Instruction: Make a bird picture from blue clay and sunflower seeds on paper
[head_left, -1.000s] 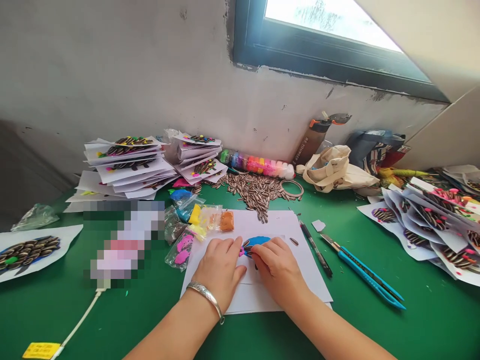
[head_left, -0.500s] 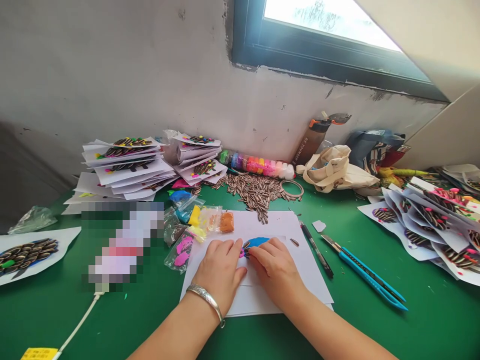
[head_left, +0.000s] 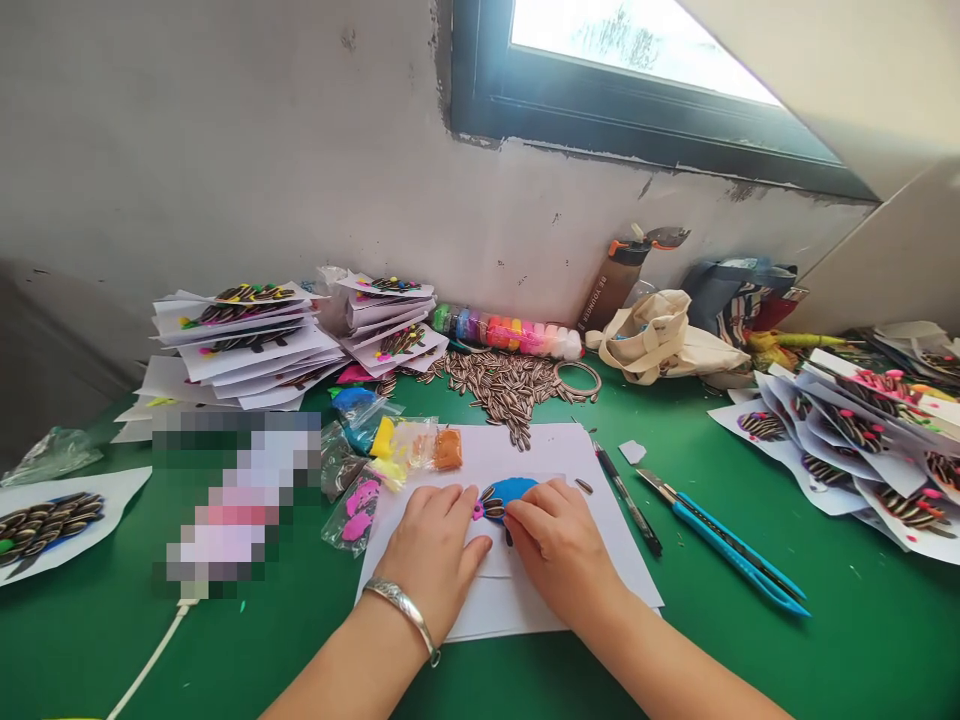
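A white paper sheet (head_left: 525, 610) lies in front of me, bearing a flat blue clay shape (head_left: 516, 489). Several striped sunflower seeds (head_left: 493, 503) are set in the clay's left end, with a bit of pink clay (head_left: 478, 510) beside them. My left hand (head_left: 435, 545) rests on the sheet, fingers stretched out, their tips beside the pink clay. Over the right part of the blue clay, my right hand (head_left: 562, 545) has thumb and forefinger pinched together near the seeds. Whatever is between those fingertips is hidden. One loose seed (head_left: 583, 486) lies on the sheet to the right.
Behind the sheet lies a heap of sunflower seeds (head_left: 510, 385) by a tape roll (head_left: 577, 379). Bagged clay (head_left: 361, 510) lies left; a pen (head_left: 628, 500) and a blue-handled craft knife (head_left: 735, 550) lie right. Stacks of seed pictures (head_left: 247, 340) stand on both sides.
My right fingertips have drawn slightly away from the pink clay, showing more of the seeds on the blue clay. My left hand stays on the sheet. The view has shifted slightly.
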